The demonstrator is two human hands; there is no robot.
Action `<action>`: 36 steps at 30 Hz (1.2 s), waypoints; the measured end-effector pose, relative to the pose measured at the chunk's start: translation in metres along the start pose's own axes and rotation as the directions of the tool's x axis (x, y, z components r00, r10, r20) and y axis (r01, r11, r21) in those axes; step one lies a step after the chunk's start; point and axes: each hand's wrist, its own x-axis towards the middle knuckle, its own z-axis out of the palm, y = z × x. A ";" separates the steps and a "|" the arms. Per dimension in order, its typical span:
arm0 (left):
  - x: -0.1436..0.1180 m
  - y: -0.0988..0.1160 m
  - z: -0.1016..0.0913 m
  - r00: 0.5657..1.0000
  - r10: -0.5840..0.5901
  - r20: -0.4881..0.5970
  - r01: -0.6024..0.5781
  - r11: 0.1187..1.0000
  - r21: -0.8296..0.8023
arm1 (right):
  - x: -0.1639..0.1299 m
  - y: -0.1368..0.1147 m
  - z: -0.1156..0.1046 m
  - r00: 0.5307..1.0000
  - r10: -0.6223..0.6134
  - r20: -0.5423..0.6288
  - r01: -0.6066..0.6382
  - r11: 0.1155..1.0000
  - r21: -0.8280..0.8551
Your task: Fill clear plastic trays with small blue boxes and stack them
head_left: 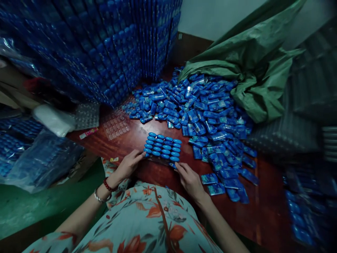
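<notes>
Blue stock all around me

I see a heap of loose packets [207,109] beside a green sack [252,66], a stacked wall [105,45] behind, and empty clear trays [116,123] on the table [263,207].

We see a clear plastic tray filled with blue oval pieces [163,147] on the reddish wooden table [147,133], between our left hand [129,163] and right hand [190,180], both touching its near corners. Behind and right of it lies a loose heap of blue sachets [205,109], spilling from a crumpled green sack [252,66]. Left of the heap rise tall stacks of filled blue trays [105,45], with empty clear blister trays [116,123] before them
</notes>
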 end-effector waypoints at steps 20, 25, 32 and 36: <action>0.027 0.011 -0.022 0.953 0.150 0.262 -0.191 0.971 0.140 | 0.039 -0.021 -0.004 0.970 -0.085 0.229 0.172 0.904 -0.392; 0.022 0.012 -0.022 0.974 0.119 0.191 -0.147 0.979 0.140 | 0.038 -0.008 -0.004 0.967 -0.133 0.218 0.201 0.924 -0.325; 0.017 0.021 -0.009 0.949 0.097 0.300 -0.190 0.935 0.299 | 0.055 0.002 -0.013 0.977 -0.206 0.061 0.211 0.973 -0.098; 0.020 0.016 -0.021 0.960 0.078 0.270 -0.176 0.915 0.364 | 0.097 0.031 -0.018 0.994 0.053 -0.095 -0.052 0.999 0.015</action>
